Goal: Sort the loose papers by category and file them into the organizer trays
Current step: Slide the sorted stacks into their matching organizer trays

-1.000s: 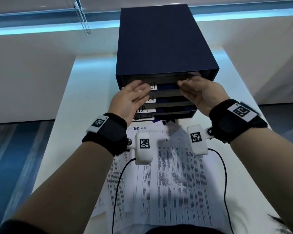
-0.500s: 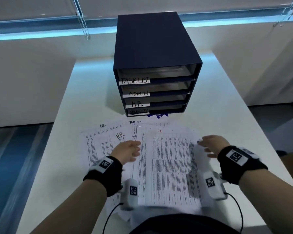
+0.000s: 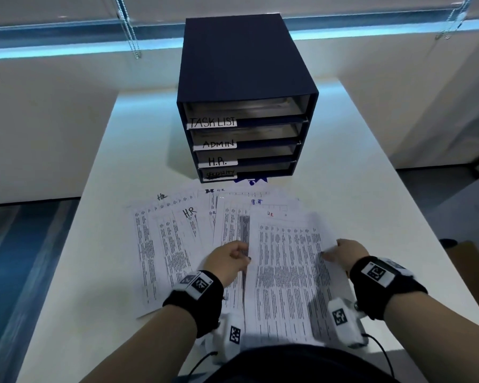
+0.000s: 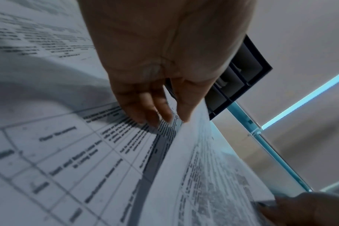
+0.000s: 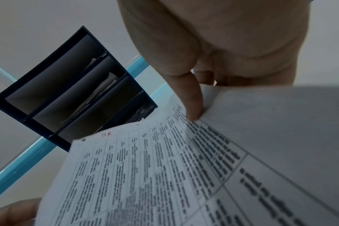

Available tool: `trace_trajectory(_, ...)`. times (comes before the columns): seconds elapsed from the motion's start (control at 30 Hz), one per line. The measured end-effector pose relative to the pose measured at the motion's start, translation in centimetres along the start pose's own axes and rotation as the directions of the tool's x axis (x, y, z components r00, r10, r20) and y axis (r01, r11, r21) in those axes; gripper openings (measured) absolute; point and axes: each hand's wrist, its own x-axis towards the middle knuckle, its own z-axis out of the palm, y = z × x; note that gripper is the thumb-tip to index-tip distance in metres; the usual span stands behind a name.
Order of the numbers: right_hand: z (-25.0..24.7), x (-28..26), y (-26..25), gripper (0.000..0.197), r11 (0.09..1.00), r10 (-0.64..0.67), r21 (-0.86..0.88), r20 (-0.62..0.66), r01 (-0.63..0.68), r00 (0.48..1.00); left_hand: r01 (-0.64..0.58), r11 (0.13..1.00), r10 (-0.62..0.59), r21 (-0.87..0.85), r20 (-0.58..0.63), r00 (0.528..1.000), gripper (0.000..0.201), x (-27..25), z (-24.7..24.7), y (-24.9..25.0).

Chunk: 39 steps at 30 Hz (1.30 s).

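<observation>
A dark blue organizer [image 3: 246, 78] stands at the far middle of the white table [image 3: 371, 189]; its trays are labelled TASK LIST, ADMIN, H.R. and one I cannot read. Several printed sheets [image 3: 172, 244] lie fanned out in front of it, some marked HR by hand. The top sheet [image 3: 288, 266] with a small red mark is raised off the pile. My left hand [image 3: 233, 258] pinches its left edge, thumb on top [image 4: 186, 110]. My right hand [image 3: 343, 252] pinches its right edge [image 5: 194, 107].
Paper shows inside the organizer's trays [image 5: 99, 91]. Bare tabletop lies left and right of the fanned sheets. A blue-lit window sill [image 3: 67, 51] runs behind the table, with a bead cord [image 3: 127, 26] hanging. A brown box [image 3: 476, 272] sits off the right edge.
Both hands left the organizer's top tray, came back down to the pile near me, and took hold of the top sheet's two side edges, which now lifts off the pile.
</observation>
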Motion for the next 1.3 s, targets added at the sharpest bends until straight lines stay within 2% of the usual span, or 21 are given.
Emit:
trace_trajectory(0.07, 0.0, 0.4, 0.9, 0.051, 0.999, 0.002, -0.036, 0.024, -0.001, 1.000, -0.029, 0.994, 0.040, 0.108, -0.099, 0.994, 0.023, 0.0, -0.2, -0.1)
trace_trajectory(0.13, 0.1, 1.1, 2.0, 0.043, 0.999, -0.001, 0.051, 0.045, -0.002, 0.999, -0.002, 0.988, 0.044, 0.154, -0.271, 0.961, 0.028, 0.1, -0.9, -0.4)
trace_trajectory(0.17, 0.3, 1.5, 2.4, 0.041, 0.995, -0.007, 0.099, 0.051, 0.002, 0.999, 0.035, 0.990, 0.013, 0.136, -0.336, 0.942, 0.032, 0.1, -1.3, -0.6)
trace_trajectory(0.23, 0.4, 1.8, 3.0, 0.039, 0.991, -0.019, 0.137, 0.065, 0.010, 0.998, 0.093, 0.995, -0.075, 0.033, -0.365, 0.928, 0.039, 0.4, -2.0, -1.1)
trace_trajectory(0.4, 1.0, 1.7, 3.0, 0.022, 0.974, -0.041, 0.227, 0.084, 0.021, 0.996, 0.115, 0.985, -0.148, -0.130, -0.283, 0.948, 0.045, -0.1, -1.6, -1.0)
trace_trajectory(0.47, 1.4, 1.9, 3.2, 0.018, 0.969, -0.045, 0.246, 0.105, 0.018, 0.993, 0.106, 0.990, -0.128, -0.098, -0.253, 0.959, 0.045, -0.4, -1.0, -0.7)
trace_trajectory(0.6, 2.1, 2.9, 3.7, 0.020, 0.966, -0.052, 0.259, 0.109, 0.022, 0.993, 0.088, 0.993, -0.073, 0.078, -0.178, 0.981, 0.046, -0.4, 0.3, -1.0)
trace_trajectory(0.7, 2.0, 2.9, 3.6, 0.021, 0.962, -0.063, 0.269, 0.081, 0.039, 0.995, 0.076, 0.994, -0.061, 0.078, -0.173, 0.983, 0.033, -0.1, 0.5, -1.8)
trace_trajectory(0.8, 1.6, 2.1, 2.8, 0.007, 0.950, -0.086, 0.302, 0.000, 0.082, 0.996, 0.079, 0.993, -0.065, 0.085, -0.161, 0.985, 0.039, 0.2, 0.3, -2.1)
trace_trajectory(0.9, 1.5, 1.8, 2.0, 0.018, 0.940, -0.101, 0.315, -0.107, 0.130, 0.989, 0.063, 0.998, -0.059, 0.022, -0.129, 0.990, 0.041, -0.1, 0.1, -1.9)
trace_trajectory(1.03, 1.7, 1.0, 1.2, 0.013, 0.896, -0.108, 0.406, -0.188, 0.178, 0.976, -0.003, 0.998, -0.002, -0.061, -0.069, 0.998, 0.029, -0.4, 0.3, -1.6)
trace_trajectory(1.13, 1.6, 0.6, 1.1, 0.038, 0.852, -0.036, 0.502, -0.223, 0.146, 0.974, -0.016, 0.997, 0.014, -0.071, -0.034, 0.999, 0.028, -0.3, 0.4, -1.7)
trace_trajectory(1.2, 1.7, 1.0, 1.4, 0.041, 0.892, -0.079, 0.425, -0.188, 0.154, 0.979, -0.018, 0.998, 0.017, -0.061, -0.019, 1.000, 0.029, -0.1, 0.3, -1.9)
trace_trajectory(1.27, 2.1, 1.2, 1.6, 0.031, 0.911, -0.134, 0.379, -0.106, 0.165, 0.985, -0.019, 0.999, 0.019, -0.028, 0.000, 1.000, 0.033, 0.0, 0.0, -2.1)
trace_trajectory(1.3, 2.3, 1.3, 1.7, 0.036, 0.910, -0.139, 0.386, -0.064, 0.153, 0.988, -0.015, 1.000, 0.015, 0.003, -0.007, 1.000, 0.034, 0.0, 0.0, -2.1)
